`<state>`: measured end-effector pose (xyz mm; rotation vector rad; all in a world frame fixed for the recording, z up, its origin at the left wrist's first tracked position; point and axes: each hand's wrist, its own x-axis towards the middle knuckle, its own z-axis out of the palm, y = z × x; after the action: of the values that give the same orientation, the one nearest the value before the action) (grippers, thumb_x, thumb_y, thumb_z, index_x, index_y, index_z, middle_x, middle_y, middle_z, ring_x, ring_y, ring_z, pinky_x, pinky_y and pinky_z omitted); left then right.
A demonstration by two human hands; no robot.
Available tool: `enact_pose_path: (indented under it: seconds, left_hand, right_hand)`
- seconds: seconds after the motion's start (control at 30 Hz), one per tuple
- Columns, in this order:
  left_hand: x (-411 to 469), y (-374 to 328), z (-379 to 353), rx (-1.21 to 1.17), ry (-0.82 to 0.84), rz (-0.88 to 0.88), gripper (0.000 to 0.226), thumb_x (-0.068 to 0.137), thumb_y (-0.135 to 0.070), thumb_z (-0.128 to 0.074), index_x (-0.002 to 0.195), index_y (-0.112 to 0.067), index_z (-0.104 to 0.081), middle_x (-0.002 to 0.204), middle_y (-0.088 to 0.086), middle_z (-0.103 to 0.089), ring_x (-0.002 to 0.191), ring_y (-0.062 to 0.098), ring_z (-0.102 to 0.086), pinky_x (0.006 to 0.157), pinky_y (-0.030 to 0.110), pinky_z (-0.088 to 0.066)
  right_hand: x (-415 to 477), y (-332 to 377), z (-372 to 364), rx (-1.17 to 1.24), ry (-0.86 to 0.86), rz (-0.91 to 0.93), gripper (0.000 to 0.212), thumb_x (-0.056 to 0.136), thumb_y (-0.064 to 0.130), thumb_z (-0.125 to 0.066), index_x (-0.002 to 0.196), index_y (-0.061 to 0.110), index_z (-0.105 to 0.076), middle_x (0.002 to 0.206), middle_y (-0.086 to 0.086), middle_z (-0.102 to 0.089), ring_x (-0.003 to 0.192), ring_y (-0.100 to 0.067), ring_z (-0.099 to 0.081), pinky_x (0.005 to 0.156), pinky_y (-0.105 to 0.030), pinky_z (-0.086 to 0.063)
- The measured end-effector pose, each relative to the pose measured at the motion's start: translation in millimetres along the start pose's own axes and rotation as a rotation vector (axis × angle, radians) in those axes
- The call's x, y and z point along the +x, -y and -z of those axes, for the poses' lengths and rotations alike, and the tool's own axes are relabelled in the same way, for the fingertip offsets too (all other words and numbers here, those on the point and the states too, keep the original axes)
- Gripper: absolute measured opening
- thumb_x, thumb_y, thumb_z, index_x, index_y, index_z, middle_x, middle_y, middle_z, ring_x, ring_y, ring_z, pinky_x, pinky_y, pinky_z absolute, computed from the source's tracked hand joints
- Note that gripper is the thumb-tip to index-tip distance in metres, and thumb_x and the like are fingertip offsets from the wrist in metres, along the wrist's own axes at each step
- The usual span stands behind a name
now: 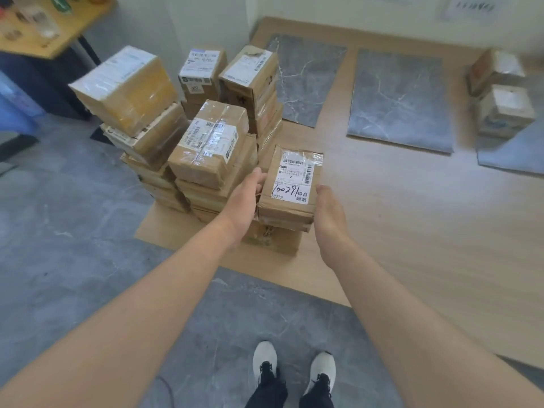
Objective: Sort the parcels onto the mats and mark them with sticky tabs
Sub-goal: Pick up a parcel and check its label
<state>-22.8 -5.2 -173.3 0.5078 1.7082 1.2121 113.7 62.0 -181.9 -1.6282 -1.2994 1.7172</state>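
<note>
A small brown parcel (pixel 291 187) with a white label and the handwritten number 100291 sits on top of a low stack at the front right of the pile. My left hand (pixel 244 198) grips its left side and my right hand (pixel 328 213) grips its right side. Several taped cardboard parcels (pixel 212 142) are stacked behind and to the left. Grey marble-patterned mats lie on the wooden floor: one behind the pile (pixel 306 78), one in the middle (pixel 400 101), one at the right edge (pixel 512 154). Two parcels (pixel 503 110) stand on the right mat, blurred. No sticky tabs are visible.
A wooden table (pixel 50 33) with glasses and bottles stands at the back left, with dark and blue items beneath it. My feet in white shoes (pixel 294 369) stand on the grey tiled floor in front of the wooden boards (pixel 412 216).
</note>
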Motion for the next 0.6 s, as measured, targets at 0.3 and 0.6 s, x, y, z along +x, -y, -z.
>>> enact_pose_path:
  seconds: [0.3,0.6]
  left_hand:
    - [-21,-67,-84,0.01,0.107,-0.138,0.046,0.107,-0.048,-0.026,0.128,-0.026,-0.06,0.096,-0.02,-0.071,0.097,-0.001,-0.064,0.086,0.024,-0.048]
    - [-45,-89,-225,0.004,0.17,-0.161,0.04,0.106,-0.048,-0.028,0.104,-0.03,-0.064,0.083,-0.022,-0.075,0.09,0.004,-0.067,0.084,0.028,-0.05]
  right_hand:
    - [-9,46,88,0.148,-0.141,0.149,0.04,0.1,0.044,-0.037,0.115,0.022,-0.068,0.109,0.006,-0.073,0.096,-0.015,-0.064,0.075,-0.03,-0.045]
    - [0,46,235,0.199,-0.199,0.243,0.041,0.1,0.045,-0.038,0.113,0.023,-0.07,0.108,0.006,-0.074,0.094,-0.013,-0.066,0.075,-0.03,-0.047]
